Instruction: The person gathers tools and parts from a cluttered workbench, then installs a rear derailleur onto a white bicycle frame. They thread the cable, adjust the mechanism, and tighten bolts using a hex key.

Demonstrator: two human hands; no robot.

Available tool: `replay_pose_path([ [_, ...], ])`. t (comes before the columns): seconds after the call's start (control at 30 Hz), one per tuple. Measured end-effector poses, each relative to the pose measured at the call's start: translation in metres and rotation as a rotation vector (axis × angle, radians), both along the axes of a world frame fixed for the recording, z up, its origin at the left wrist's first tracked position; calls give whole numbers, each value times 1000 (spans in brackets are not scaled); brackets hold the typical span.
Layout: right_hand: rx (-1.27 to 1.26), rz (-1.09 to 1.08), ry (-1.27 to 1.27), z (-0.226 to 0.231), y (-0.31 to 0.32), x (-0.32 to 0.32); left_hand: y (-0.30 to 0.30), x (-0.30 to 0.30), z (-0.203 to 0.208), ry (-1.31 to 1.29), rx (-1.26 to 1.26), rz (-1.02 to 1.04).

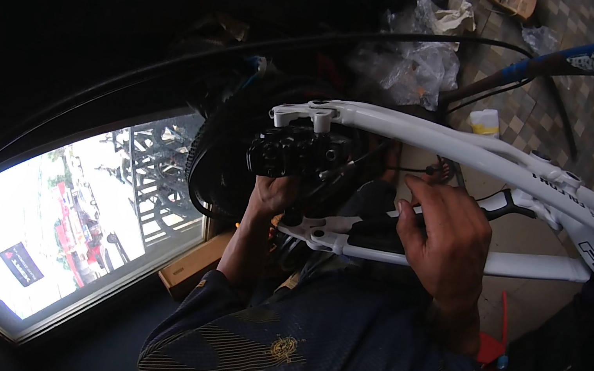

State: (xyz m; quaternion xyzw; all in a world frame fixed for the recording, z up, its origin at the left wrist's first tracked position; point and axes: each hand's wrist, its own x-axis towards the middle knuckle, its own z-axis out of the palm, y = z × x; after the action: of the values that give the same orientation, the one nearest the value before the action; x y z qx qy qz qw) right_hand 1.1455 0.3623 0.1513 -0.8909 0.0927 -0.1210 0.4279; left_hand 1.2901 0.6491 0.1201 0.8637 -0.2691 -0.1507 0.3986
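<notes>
A white bicycle frame (433, 136) lies across in front of me, its tubes running from the middle to the right. By its left end is a black boxy bike part (288, 154), whose exact kind I cannot make out. My left hand (273, 194) grips this part from below; its fingers are mostly hidden behind it. My right hand (450, 240) is over the lower frame tubes, thumb and forefinger curled forward with a gap between their tips. Beside those fingertips passes a thin black cable (412, 171). Nothing shows in the gap.
Clear plastic wrapping (417, 68) litters the tiled floor (567, 98) at the back. A blue bike tube (573, 63) reaches in from the upper right. At left are a bright glass pane (69, 217), a black tyre (198, 168) and a cardboard box (196, 263). Something red (494, 349) lies lower right.
</notes>
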Motion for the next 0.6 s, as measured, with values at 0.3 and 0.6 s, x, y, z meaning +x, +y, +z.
replay_pose_path([
  [0.3, -4, 2, 18, 1, 1, 1, -13, -6, 11, 290, -141, 153],
  [0.6, -15, 15, 33, 2, 2, 1, -22, -22, 27, 567, -178, 331],
])
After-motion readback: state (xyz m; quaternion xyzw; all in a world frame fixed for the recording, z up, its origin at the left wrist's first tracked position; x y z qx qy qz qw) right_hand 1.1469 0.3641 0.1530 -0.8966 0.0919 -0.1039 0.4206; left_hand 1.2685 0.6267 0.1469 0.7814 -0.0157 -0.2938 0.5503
